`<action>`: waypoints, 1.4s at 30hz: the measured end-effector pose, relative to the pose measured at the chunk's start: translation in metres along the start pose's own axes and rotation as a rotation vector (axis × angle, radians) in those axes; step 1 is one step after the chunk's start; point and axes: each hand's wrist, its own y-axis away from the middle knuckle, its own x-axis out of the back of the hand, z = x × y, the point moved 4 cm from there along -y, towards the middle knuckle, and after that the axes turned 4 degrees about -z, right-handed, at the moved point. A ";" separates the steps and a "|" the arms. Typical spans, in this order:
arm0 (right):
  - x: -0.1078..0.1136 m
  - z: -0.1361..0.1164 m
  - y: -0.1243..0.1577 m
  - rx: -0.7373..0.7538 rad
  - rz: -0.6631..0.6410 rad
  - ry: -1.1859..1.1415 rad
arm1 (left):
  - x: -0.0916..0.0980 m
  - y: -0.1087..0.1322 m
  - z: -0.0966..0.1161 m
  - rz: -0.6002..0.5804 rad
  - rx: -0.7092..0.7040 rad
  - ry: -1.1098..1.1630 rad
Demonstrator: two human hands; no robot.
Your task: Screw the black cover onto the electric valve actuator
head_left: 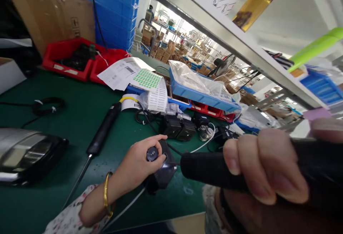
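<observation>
My left hand (144, 157), with a gold bangle at the wrist, is closed on a dark boxy device (164, 173). Its thumb and forefinger curl around a round black knob (152, 153) on the device. Close to the camera, my right hand (268, 166) wraps around a black electric screwdriver (206, 167) held nearly level. The driver's thin bit points left and reaches the side of the device; whether it sits in a screw is too small to tell. A white cable runs from beneath the device toward the front edge.
Left of the hands lies a black-handled tool (104, 130) with a long metal shaft. Farther left is a silver-and-black machine (26, 155). Several black units (179, 127), cables, papers (150, 80) and red bins (69, 71) line the back. A shelf (214, 15) slants overhead at right.
</observation>
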 end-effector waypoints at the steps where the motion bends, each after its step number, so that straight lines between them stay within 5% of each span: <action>1: -0.007 0.002 0.001 0.033 0.004 -0.023 | 0.000 0.000 0.000 -0.002 -0.003 0.005; 5: -0.017 0.009 0.001 0.104 0.059 -0.038 | -0.001 -0.001 -0.001 -0.001 -0.016 0.017; 11: -0.012 0.024 -0.001 -0.055 -0.062 -0.071 | -0.003 -0.001 0.001 -0.003 -0.027 0.015; 32: -0.019 0.037 -0.001 -0.113 -0.115 -0.057 | -0.006 -0.002 -0.002 0.032 -0.050 0.010; 42: -0.039 0.035 -0.008 -0.051 -0.282 0.081 | -0.009 -0.003 -0.007 0.039 -0.048 -0.022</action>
